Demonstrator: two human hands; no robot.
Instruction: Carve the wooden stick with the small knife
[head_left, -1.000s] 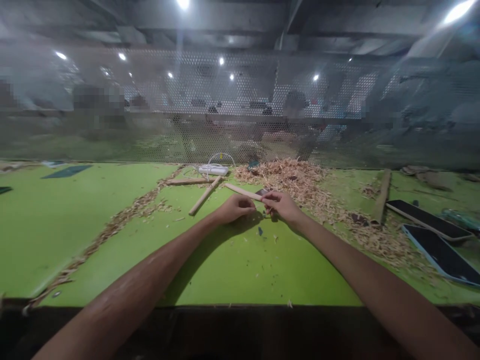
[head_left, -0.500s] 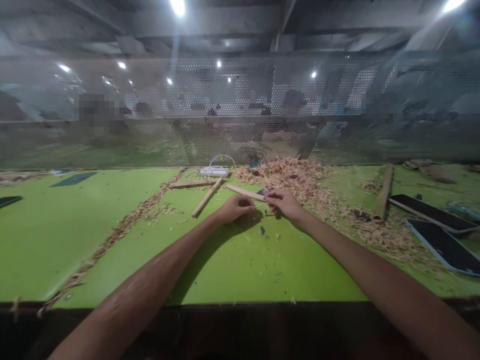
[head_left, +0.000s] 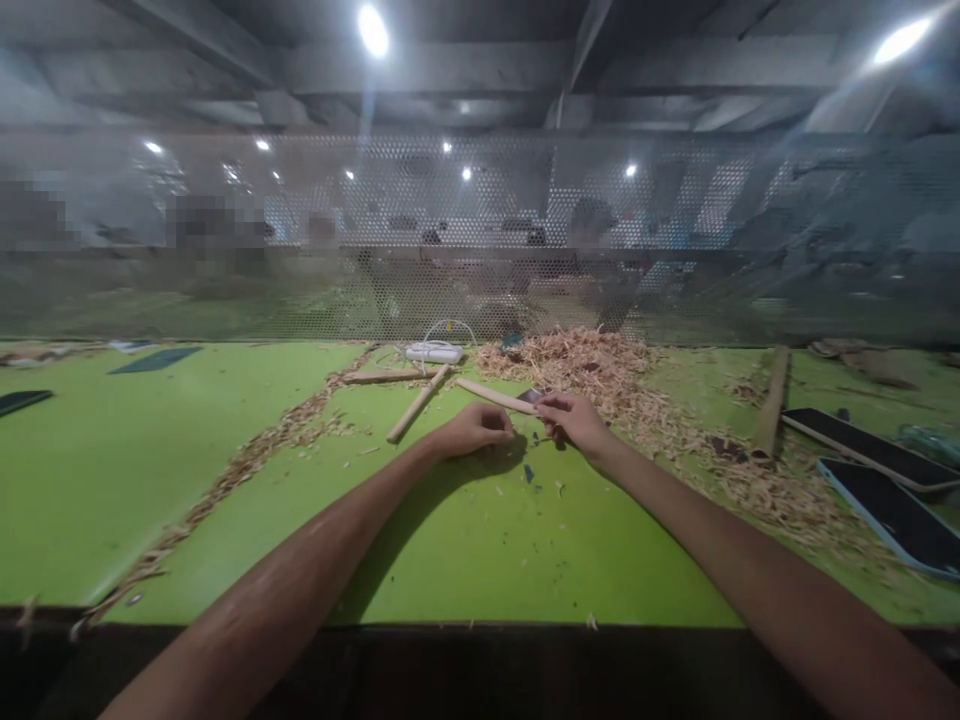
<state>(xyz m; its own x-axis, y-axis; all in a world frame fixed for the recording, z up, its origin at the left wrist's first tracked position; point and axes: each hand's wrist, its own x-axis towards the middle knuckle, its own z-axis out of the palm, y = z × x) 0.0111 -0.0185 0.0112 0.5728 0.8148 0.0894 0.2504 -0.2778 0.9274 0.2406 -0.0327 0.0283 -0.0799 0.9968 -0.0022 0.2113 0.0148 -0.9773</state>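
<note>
The pale stick (head_left: 493,395) lies slantwise ahead of the two hands, its near end meeting the fingertips of the right hand (head_left: 574,425), whose thumb and forefinger seem to pinch it there. A dark flat piece (head_left: 529,396) shows just behind that end, partly hidden. The left hand (head_left: 474,430) is just beside, fingers curled and thumb drawn in toward them; whether anything is held inside that curl I cannot tell. As for how far along things are, the stick looks slender and bare, and the heap of wood shavings (head_left: 581,355) beyond it suggests plenty has been cut away already, though nothing visible tells how much is left to do on this piece. To the left, a second stick (head_left: 418,405) rests tilted on the green worktop (head_left: 442,560); whether it is finished cannot be judged from here. A brownish strip (head_left: 386,377) lies beyond it, near a white device (head_left: 435,353) with a looped cable. Small dark scraps (head_left: 529,474) dot the near surface. Farther right are a wider wooden slat (head_left: 772,405) and two phones, one dark-faced with a pale edge (head_left: 874,447), the other blue-edged (head_left: 892,515). A perforated screen (head_left: 487,290) stands behind everything.
</note>
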